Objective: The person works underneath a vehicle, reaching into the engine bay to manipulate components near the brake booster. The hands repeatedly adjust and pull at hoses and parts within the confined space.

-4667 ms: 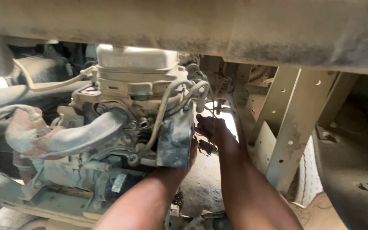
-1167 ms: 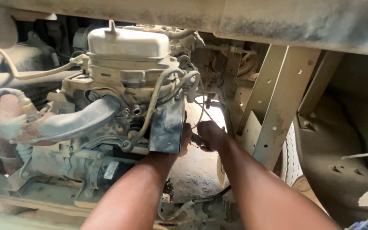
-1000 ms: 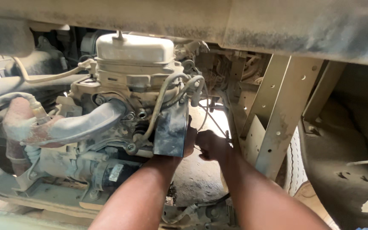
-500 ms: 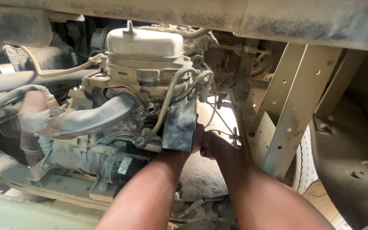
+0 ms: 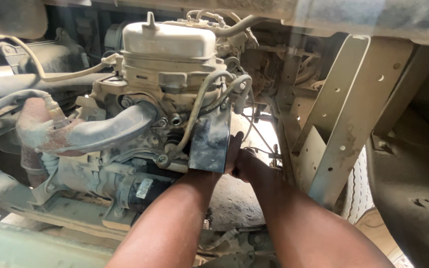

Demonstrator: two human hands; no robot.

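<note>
A dusty engine unit with a pale domed cap [image 5: 167,42] hangs under a vehicle frame. A dark metal bracket [image 5: 209,141] is fixed to its right side. My left hand [image 5: 232,149] reaches up behind the bracket; only its fingers show, wrapped round the bracket's right edge. Just to the right, touching it, my right hand [image 5: 248,166] is curled in the gap behind the bracket. Whatever it holds is hidden. Thin wires [image 5: 259,136] run down just above both hands.
A thick curved hose [image 5: 105,131] and a rusty pipe [image 5: 35,134] lie to the left. Thin tubes [image 5: 199,99] loop over the bracket. A perforated steel brace [image 5: 346,124] slants at right beside a tyre [image 5: 356,191]. A frame rail [image 5: 40,245] runs along the lower left.
The view has shifted slightly and drawn closer. Both hands stay at the bracket; my right hand has drawn in against the left.
</note>
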